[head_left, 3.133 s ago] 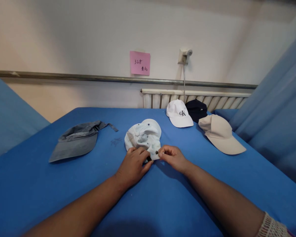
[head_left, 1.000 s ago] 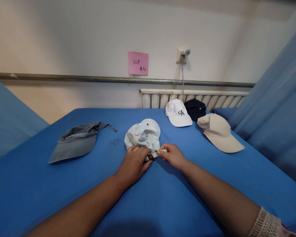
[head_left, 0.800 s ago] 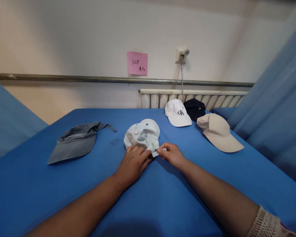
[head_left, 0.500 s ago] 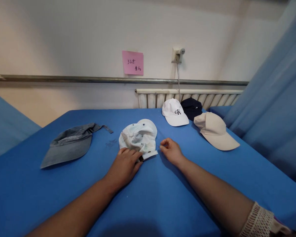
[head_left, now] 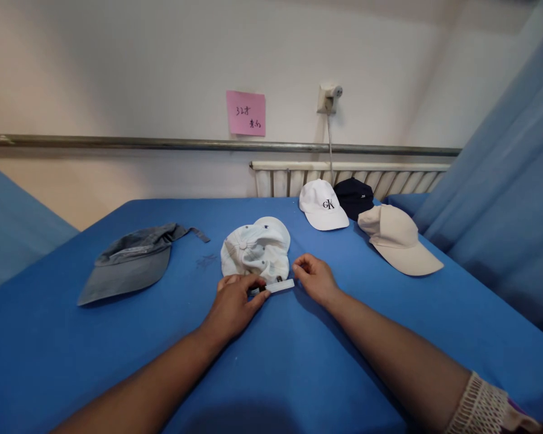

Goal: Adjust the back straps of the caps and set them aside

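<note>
A pale, whitish baseball cap [head_left: 239, 247] lies crumpled on the blue-covered surface [head_left: 271, 355], its brim pointing to the far side. My left hand [head_left: 235, 301] is at the cap's near edge, thumb and fingers closed on the left part of its back strap [head_left: 280, 286]. The strap's free end sticks out to the right. Just right of that end, my right hand [head_left: 315, 278] rests with fingers curled and thumb pinched against them. Whether anything small sits in that pinch is hidden.
A grey cap [head_left: 131, 259] with a loose strap lies at left. A white cap [head_left: 323, 205], a dark navy cap [head_left: 355, 198] and a beige cap [head_left: 398, 238] lie at back right. Behind are a radiator [head_left: 280, 181], metal rail [head_left: 163, 143] and plugged socket [head_left: 328, 99]; blue curtains [head_left: 502, 193] hang beside.
My left thumb has come up onto the strap, and the strap's free end has shifted slightly right. My right hand stays almost where it was. The whole view has moved a little.
</note>
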